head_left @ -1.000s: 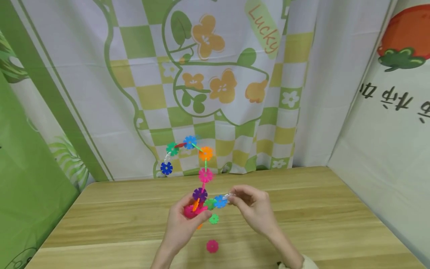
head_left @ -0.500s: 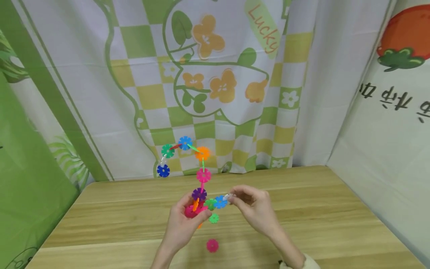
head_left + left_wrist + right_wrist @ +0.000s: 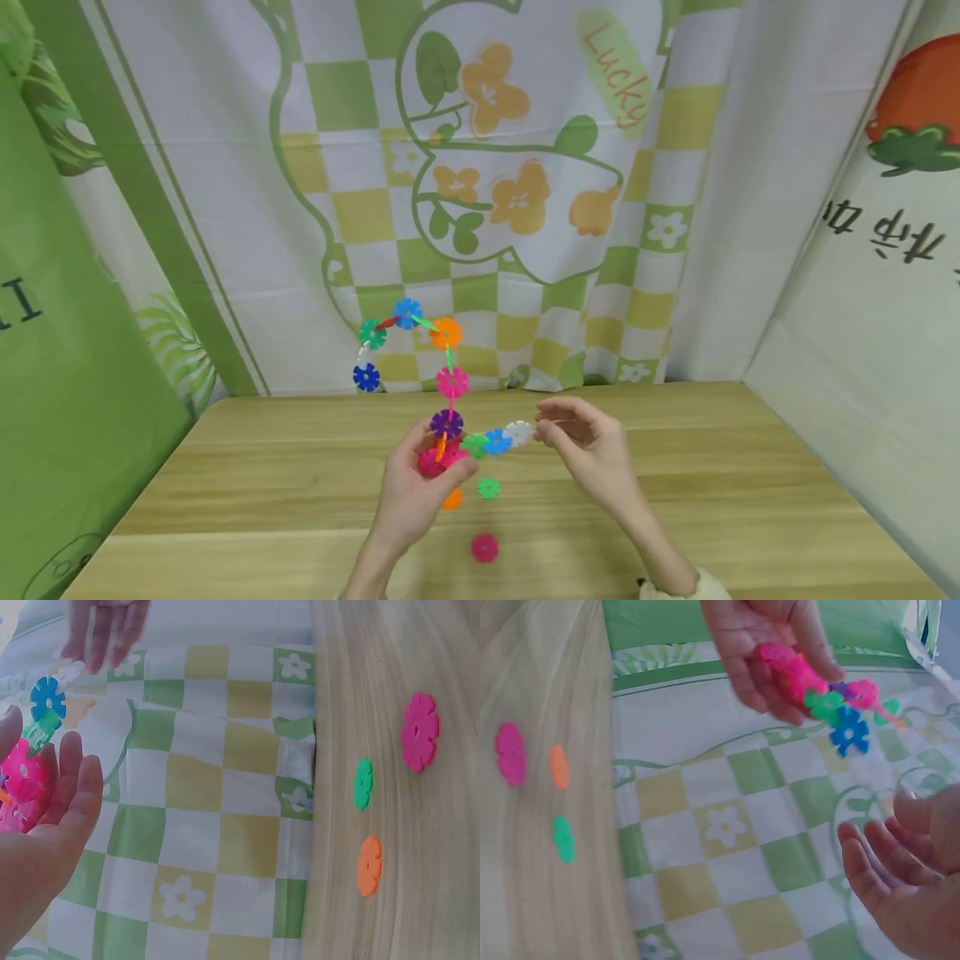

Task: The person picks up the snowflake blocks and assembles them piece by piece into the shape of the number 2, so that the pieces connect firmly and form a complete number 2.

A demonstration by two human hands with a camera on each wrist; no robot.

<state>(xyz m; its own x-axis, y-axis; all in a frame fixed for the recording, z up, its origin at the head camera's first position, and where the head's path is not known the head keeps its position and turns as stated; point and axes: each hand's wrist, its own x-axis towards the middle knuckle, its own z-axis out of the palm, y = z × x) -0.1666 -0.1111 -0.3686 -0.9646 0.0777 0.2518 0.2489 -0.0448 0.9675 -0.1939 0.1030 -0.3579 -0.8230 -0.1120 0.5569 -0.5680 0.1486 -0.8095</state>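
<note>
My left hand [image 3: 411,492] grips pink snowflake discs [image 3: 431,463] at the base of a linked chain. From there the chain rises through a purple disc [image 3: 447,424], a pink one and an orange disc [image 3: 446,333], then curls left to a dark blue disc [image 3: 367,377]. A short branch runs right: a green disc [image 3: 476,446], a blue disc [image 3: 497,441] and a white disc [image 3: 518,433] at its end. My right hand [image 3: 588,446] is just right of the white disc, fingers loosely bent, holding nothing; the right wrist view shows its fingers [image 3: 885,859] apart from the chain.
Loose discs lie on the wooden table [image 3: 262,500]: a green one [image 3: 488,488], an orange one [image 3: 370,866] and a pink one [image 3: 485,548]. A patterned curtain [image 3: 525,317] hangs behind the table's far edge.
My right hand has let go of the white disc and drawn slightly right; that disc now shows its face. The chain's upper part has swung a little left, and the head view has shifted.
</note>
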